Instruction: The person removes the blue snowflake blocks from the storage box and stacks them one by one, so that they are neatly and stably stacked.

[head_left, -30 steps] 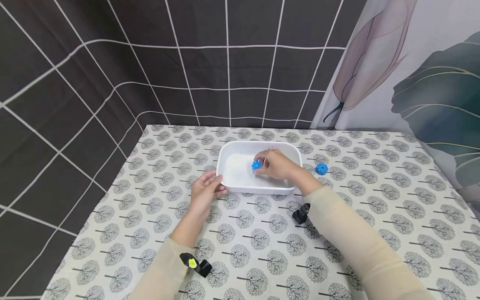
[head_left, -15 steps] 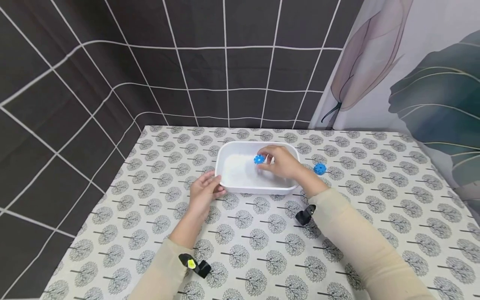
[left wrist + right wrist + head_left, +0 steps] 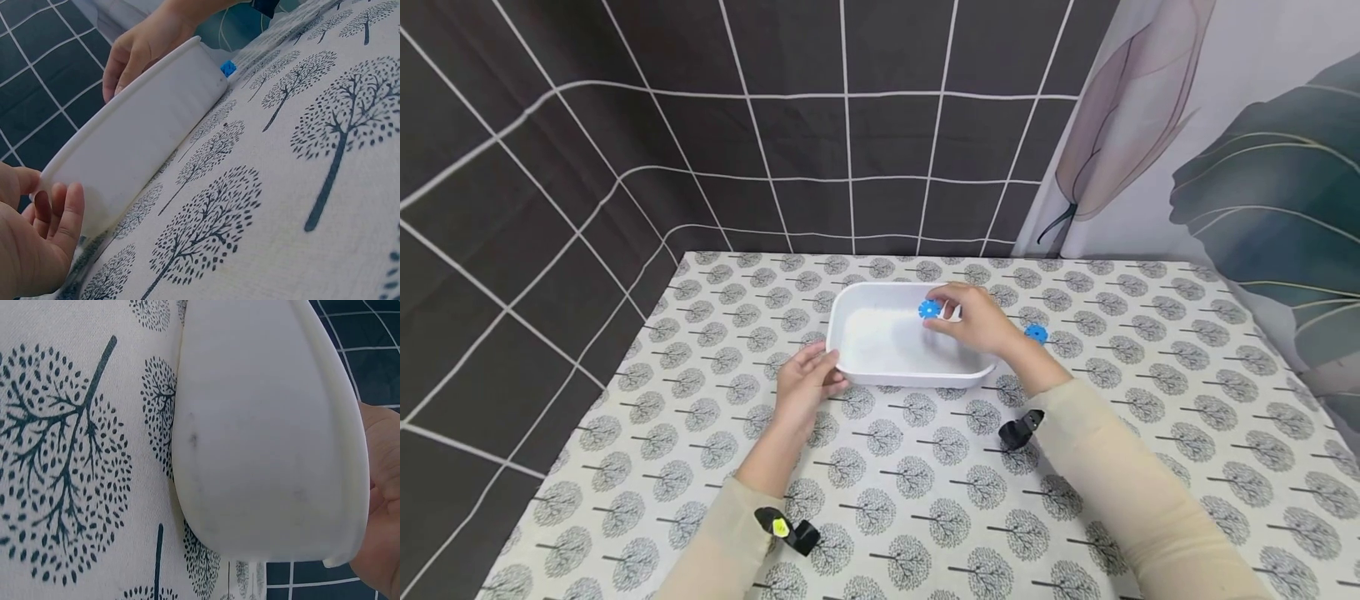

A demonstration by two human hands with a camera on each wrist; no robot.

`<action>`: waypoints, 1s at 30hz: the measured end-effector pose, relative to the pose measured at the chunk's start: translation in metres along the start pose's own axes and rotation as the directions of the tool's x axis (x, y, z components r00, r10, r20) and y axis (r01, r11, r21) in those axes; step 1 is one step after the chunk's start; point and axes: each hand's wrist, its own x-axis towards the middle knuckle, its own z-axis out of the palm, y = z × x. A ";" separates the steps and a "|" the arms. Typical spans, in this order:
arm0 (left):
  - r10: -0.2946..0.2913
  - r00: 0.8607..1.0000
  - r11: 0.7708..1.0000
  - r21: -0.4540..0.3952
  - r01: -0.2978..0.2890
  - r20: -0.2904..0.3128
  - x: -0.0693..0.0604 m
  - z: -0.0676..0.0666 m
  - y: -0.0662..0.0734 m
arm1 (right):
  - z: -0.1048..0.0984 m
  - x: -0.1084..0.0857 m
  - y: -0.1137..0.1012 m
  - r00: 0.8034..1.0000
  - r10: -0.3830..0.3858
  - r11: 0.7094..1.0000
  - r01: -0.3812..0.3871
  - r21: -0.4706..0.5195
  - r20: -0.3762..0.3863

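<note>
A white rectangular plastic tub [image 3: 910, 380] with rounded corners stands on the table. At its left front corner my left hand [image 3: 803, 385] grips the rim, with the fingers against the outer wall in the left wrist view. Over the tub's right half, my right hand [image 3: 976, 321] pinches a blue snowflake disc [image 3: 928, 309], a notched round piece, between thumb and fingers. The tub wall hides that disc in both wrist views. Another blue notched piece [image 3: 1036, 333] lies on the cloth right of the tub, partly behind the right forearm; whether it is one disc or several, I cannot tell.
A white tablecloth [image 3: 880, 508] printed with grey trees covers the table. Behind it hangs a dark curtain [image 3: 797, 133] with white grid lines. A pale leaf-patterned curtain [image 3: 1247, 158] hangs at the right. Both sleeves carry black wrist straps.
My right hand has lifted the blue snowflake disc and drawn it back and to the right, turning its flat face into sight. My left hand keeps its grip on the tub.
</note>
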 end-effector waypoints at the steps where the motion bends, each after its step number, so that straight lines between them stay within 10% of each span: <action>1: -0.002 1.000 1.000 0.000 0.002 0.000 0.000 0.000 0.000 | -0.001 -0.001 0.001 1.000 0.000 1.000 0.000 0.003 -0.006; 30: 0.000 1.000 1.000 0.005 0.000 0.000 0.001 -0.001 0.000 | -0.026 -0.019 0.023 0.987 0.053 0.999 -0.051 0.018 -0.154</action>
